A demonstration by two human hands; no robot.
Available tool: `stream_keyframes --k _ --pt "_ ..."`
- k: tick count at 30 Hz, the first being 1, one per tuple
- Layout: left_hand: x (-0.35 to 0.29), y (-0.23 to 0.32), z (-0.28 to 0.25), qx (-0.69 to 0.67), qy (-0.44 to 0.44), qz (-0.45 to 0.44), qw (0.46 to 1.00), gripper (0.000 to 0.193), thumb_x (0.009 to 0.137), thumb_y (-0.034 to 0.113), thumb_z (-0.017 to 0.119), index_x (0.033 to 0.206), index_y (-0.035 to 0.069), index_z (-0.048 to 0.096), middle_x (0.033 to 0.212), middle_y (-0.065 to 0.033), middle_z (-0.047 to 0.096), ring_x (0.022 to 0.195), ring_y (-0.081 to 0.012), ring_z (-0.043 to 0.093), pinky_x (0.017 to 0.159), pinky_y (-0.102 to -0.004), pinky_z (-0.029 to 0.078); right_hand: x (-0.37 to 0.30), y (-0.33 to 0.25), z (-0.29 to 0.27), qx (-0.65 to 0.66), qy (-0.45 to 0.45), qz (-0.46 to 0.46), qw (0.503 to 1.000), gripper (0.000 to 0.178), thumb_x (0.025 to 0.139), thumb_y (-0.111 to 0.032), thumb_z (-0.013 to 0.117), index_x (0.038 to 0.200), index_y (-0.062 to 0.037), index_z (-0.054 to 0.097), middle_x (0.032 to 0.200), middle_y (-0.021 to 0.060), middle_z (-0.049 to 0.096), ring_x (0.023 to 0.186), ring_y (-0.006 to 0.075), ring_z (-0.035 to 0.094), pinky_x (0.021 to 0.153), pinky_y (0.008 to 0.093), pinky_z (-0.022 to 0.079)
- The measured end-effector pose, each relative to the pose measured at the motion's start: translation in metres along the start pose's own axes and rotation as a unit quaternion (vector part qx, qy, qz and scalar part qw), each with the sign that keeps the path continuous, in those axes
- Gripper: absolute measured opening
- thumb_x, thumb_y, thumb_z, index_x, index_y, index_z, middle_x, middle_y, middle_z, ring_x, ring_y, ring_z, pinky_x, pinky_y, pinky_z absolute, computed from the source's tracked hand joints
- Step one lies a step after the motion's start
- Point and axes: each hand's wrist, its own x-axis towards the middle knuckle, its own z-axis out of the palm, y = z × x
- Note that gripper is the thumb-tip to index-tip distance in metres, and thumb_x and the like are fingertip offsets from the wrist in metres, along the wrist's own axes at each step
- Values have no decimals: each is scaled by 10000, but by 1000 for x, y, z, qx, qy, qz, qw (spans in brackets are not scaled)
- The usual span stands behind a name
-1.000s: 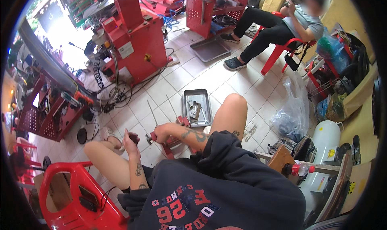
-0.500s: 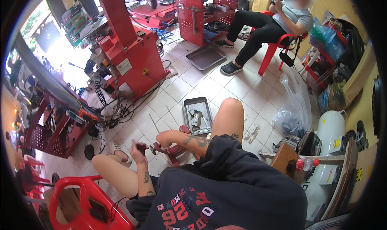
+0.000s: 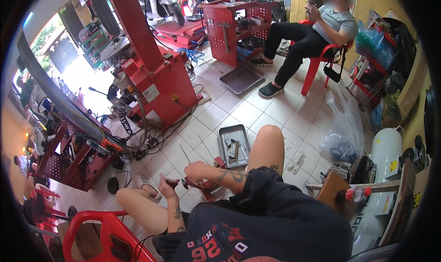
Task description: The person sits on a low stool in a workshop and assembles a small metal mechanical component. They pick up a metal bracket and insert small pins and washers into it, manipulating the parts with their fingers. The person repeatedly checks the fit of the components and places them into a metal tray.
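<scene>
My left hand (image 3: 168, 186) is raised beside the near end of a red metal tool like a bench vise (image 3: 209, 187), low between my knees. Its fingers are partly stretched and look dark, with nothing plainly in them. My right hand (image 3: 195, 171) is closed over the vise-like tool, and what it grips is hidden under the fingers. A thin metal rod (image 3: 184, 152) points away just beyond that fist. Past the red tool lies a grey metal tray (image 3: 248, 145) with several small metal parts (image 3: 235, 148) in it.
A red machine (image 3: 161, 90) with cables (image 3: 149, 142) stands ahead on the left. Another person (image 3: 298, 37) sits on a red chair (image 3: 312, 71) ahead right, near a dark tray (image 3: 242, 80). A plastic bag (image 3: 342, 140) and white tank (image 3: 386, 154) are right; a red stool (image 3: 98, 220) is left.
The whole view has shifted, so the scene sits further right and lower. My left fingers have moved slightly; my right hand stays closed at the red tool.
</scene>
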Motion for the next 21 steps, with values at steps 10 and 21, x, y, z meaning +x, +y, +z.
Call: stream_keyframes --k 10,21 --pt "-3 -27 -10 185 -97 -235 949 689 985 649 298 1079 36 598 964 -76 662 934 -195 625 846 -428 447 -4 -6 10 24 -131 -72 988 236 753 -185 597 913 -64 720 835 174 708 795 337 685 700 436 536" --pt "7 0 -9 -13 -88 -83 993 658 1023 541 344 841 -9 655 852 -133 707 587 -190 624 589 -300 478 -17 9 -8 75 -109 -1 991 271 775 -209 586 939 -47 729 903 166 715 820 336 672 725 430 534"
